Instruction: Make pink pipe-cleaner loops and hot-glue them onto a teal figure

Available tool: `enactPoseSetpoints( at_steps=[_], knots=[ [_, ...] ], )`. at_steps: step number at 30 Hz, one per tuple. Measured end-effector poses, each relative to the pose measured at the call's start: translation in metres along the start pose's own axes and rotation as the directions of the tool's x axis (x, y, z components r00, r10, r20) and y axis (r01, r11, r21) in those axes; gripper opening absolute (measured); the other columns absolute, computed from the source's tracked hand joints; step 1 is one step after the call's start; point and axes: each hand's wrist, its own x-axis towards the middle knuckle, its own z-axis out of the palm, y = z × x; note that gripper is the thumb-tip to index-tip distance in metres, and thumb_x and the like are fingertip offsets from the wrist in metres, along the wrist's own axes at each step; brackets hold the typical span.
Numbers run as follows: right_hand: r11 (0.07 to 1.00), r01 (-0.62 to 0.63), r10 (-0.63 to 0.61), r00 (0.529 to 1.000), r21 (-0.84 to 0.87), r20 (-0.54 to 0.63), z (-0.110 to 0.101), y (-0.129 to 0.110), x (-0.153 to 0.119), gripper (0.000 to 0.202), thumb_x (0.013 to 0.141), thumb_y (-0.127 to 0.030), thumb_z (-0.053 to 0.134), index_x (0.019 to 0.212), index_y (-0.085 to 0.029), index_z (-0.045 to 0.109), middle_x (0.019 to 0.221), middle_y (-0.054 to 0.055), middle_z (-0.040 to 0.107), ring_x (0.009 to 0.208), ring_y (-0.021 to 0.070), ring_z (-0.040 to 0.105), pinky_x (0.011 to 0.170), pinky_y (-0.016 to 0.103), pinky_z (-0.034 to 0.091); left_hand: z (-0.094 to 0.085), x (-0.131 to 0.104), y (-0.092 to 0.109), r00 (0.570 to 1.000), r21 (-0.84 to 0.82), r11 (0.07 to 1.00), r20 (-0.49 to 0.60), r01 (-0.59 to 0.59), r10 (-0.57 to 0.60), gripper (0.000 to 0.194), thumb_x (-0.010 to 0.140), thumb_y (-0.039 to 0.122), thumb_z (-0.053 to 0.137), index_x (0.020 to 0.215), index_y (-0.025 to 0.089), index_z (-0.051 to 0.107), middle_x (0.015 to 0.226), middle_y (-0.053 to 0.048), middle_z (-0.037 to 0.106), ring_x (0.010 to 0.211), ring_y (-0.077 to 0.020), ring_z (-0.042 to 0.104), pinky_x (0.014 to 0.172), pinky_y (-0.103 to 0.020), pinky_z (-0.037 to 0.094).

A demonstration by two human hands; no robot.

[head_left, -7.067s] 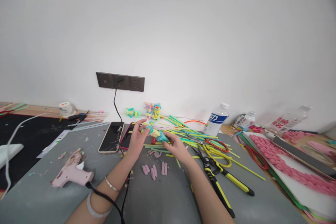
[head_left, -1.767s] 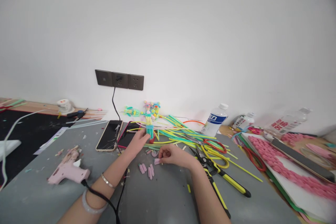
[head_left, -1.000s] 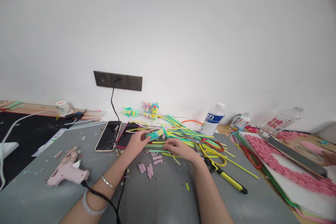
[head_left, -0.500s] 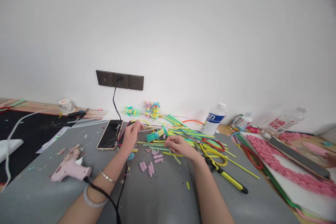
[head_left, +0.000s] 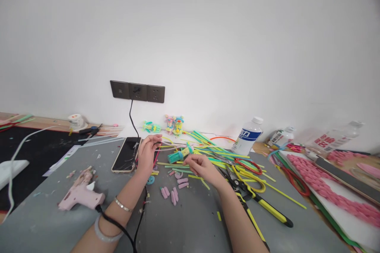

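Note:
My left hand (head_left: 147, 152) is raised near the phone (head_left: 126, 155), its fingers curled round the end of a thin pale stem (head_left: 175, 144) that runs to the right. Fingers bent together, my right hand (head_left: 199, 167) is beside a small teal and yellow figure (head_left: 180, 155); what it pinches, if anything, is too small to make out. Short purple fuzzy pieces (head_left: 174, 196) lie on the grey mat between my arms. Yellow and green stems (head_left: 213, 148) are heaped behind my right hand.
A pink glue gun (head_left: 81, 193) lies left of my left arm, its black cable crossing that forearm. Yellow-handled pliers (head_left: 271, 210), red-handled scissors (head_left: 248, 166) and a bottle (head_left: 247, 136) are on the right. Small figures (head_left: 174, 125) stand by the wall.
The view has shifted slightly, so most things appear a little further right. My left hand has turned and its fingers have lifted. More of the pliers shows beside my right arm.

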Motion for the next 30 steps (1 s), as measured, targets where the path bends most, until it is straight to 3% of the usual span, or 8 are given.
enactPoseSetpoints(
  at_steps=[6,10,14,16,19,24,30],
  knots=[
    [0.999,0.048,-0.046,0.994,-0.022,0.104,0.038,-0.01,-0.001,0.023,0.085,-0.039,0.068,0.085,-0.016,0.072,0.073,0.001,0.061,0.061,0.0118,0.048,0.056,0.023,0.037,-0.003,-0.001,-0.003,0.999,0.025,0.998,-0.006,-0.053,0.053,0.013,0.076,0.027,0.061,0.071,0.019,0.07,0.104,-0.009,0.074,0.109,-0.0252,0.065,0.089,-0.033,0.051],
    [0.969,0.15,-0.112,0.974,-0.194,0.197,0.048,-0.012,-0.006,0.007,0.083,-0.026,0.072,0.086,-0.02,0.073,0.081,0.001,0.064,0.07,0.0144,0.057,0.062,0.023,0.041,-0.003,-0.002,-0.004,0.996,0.064,0.994,0.009,-0.085,0.085,0.014,0.076,0.026,0.064,0.065,0.02,0.068,0.103,-0.008,0.073,0.109,-0.0258,0.064,0.09,-0.034,0.05],
    [0.842,0.341,-0.231,0.928,-0.417,0.293,0.061,-0.014,-0.008,0.02,0.075,-0.019,0.082,0.092,-0.022,0.073,0.092,0.003,0.065,0.09,0.0209,0.06,0.076,0.027,0.045,-0.003,-0.004,-0.003,0.993,0.101,0.988,0.003,-0.114,0.114,0.014,0.077,0.027,0.063,0.065,0.02,0.063,0.098,-0.006,0.071,0.104,-0.0244,0.064,0.086,-0.033,0.049],
    [0.812,0.361,-0.231,0.921,-0.458,0.314,0.067,-0.012,-0.009,0.02,0.077,-0.01,0.077,0.092,-0.022,0.073,0.092,0.003,0.066,0.092,0.0212,0.06,0.079,0.028,0.045,-0.002,-0.005,-0.003,0.994,0.118,0.987,0.004,-0.113,0.113,0.013,0.077,0.026,0.062,0.066,0.021,0.062,0.096,-0.005,0.07,0.102,-0.0239,0.064,0.085,-0.032,0.049],
    [0.84,0.322,-0.199,0.932,-0.437,0.303,0.072,-0.011,-0.009,0.024,0.079,0.0,0.067,0.089,-0.021,0.073,0.091,0.003,0.066,0.087,0.0183,0.061,0.076,0.025,0.045,-0.001,-0.006,-0.004,0.996,0.148,0.985,0.021,-0.091,0.089,0.011,0.077,0.026,0.061,0.068,0.021,0.062,0.093,-0.005,0.07,0.098,-0.0229,0.064,0.08,-0.03,0.048],
    [0.867,0.302,-0.209,0.943,-0.396,0.26,0.073,-0.009,-0.009,0.032,0.073,0.005,0.056,0.088,-0.02,0.069,0.088,0.002,0.061,0.076,0.0146,0.058,0.069,0.022,0.044,0.002,-0.007,-0.004,0.996,0.196,0.98,0.091,-0.034,0.016,0.012,0.079,0.032,0.063,0.077,0.02,0.066,0.084,-0.003,0.068,0.081,-0.0195,0.063,0.069,-0.027,0.046],
    [0.957,0.225,-0.225,0.974,-0.181,0.02,0.062,-0.005,0.001,0.024,0.077,-0.004,0.055,0.089,-0.018,0.07,0.083,0.002,0.061,0.075,0.0154,0.059,0.069,0.025,0.044,0.006,-0.009,-0.001,0.976,0.242,0.97,0.207,0.015,-0.067,0.017,0.076,0.036,0.066,0.083,0.02,0.064,0.084,-0.004,0.069,0.081,-0.0202,0.064,0.067,-0.027,0.045]
  ],
)
